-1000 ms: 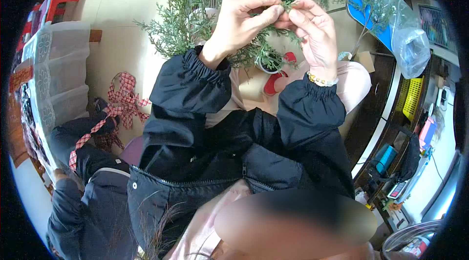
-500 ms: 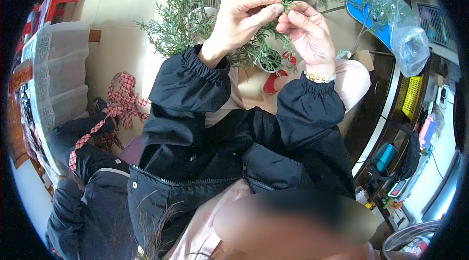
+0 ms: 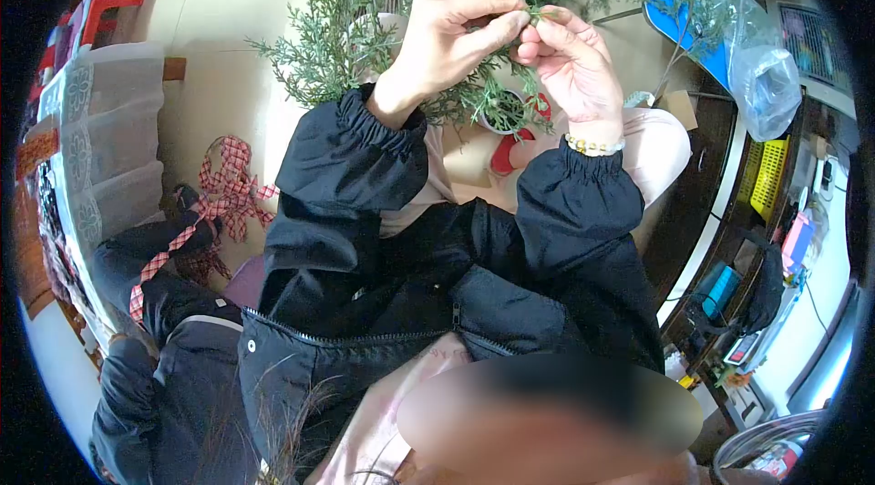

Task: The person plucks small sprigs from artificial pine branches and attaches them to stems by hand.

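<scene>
At the upper middle, my left hand [image 3: 456,34] pinches a small green sprig [image 3: 536,15] between thumb and fingers. My right hand [image 3: 576,61], with a beaded bracelet at the wrist, grips the same sprig from the other side, so the fingertips of both hands nearly meet. Leafy green branches [image 3: 319,52] with long brown stems lie behind and below my hands. A round pot [image 3: 503,111] shows partly under hanging foliage between my hands. Part of the sprig is hidden by my fingers.
A person in dark clothes [image 3: 196,394] is at the lower left, beside a cloth-covered table [image 3: 123,134]. Checked red ribbon [image 3: 235,189] hangs near them. At the right are a blue board [image 3: 670,15], a clear plastic bag [image 3: 766,88], a yellow basket [image 3: 770,180] and a dark cabinet [image 3: 693,184].
My right hand has shifted slightly left and down, and its fingers have changed their hold on the sprig. My left hand has barely moved.
</scene>
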{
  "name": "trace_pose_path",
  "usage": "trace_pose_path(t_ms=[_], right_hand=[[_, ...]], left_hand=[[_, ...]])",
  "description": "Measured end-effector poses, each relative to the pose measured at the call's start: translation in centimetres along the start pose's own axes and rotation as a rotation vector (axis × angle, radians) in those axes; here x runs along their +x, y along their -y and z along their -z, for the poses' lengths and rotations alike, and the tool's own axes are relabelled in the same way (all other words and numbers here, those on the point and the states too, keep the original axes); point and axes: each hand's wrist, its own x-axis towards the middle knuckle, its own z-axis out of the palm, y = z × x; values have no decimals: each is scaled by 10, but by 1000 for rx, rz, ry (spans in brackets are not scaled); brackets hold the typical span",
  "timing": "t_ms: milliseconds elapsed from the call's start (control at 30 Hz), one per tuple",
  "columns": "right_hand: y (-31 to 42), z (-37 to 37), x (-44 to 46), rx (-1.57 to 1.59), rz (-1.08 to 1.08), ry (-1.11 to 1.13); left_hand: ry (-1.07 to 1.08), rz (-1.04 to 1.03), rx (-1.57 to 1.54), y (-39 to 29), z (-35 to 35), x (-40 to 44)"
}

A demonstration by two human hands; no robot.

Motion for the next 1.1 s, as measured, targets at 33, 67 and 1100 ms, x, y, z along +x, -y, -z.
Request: trace_pose_path(t_ms=[33, 67, 1100], right_hand=[[0, 1, 0, -3, 3, 6], [0, 1, 0, 1, 2, 7], [-8, -14, -1, -161, 266, -186]], left_hand=[[1, 3, -4, 0, -1, 0], [3, 7, -10, 0, -1, 0], [-130, -41, 37, 2, -11, 0]])
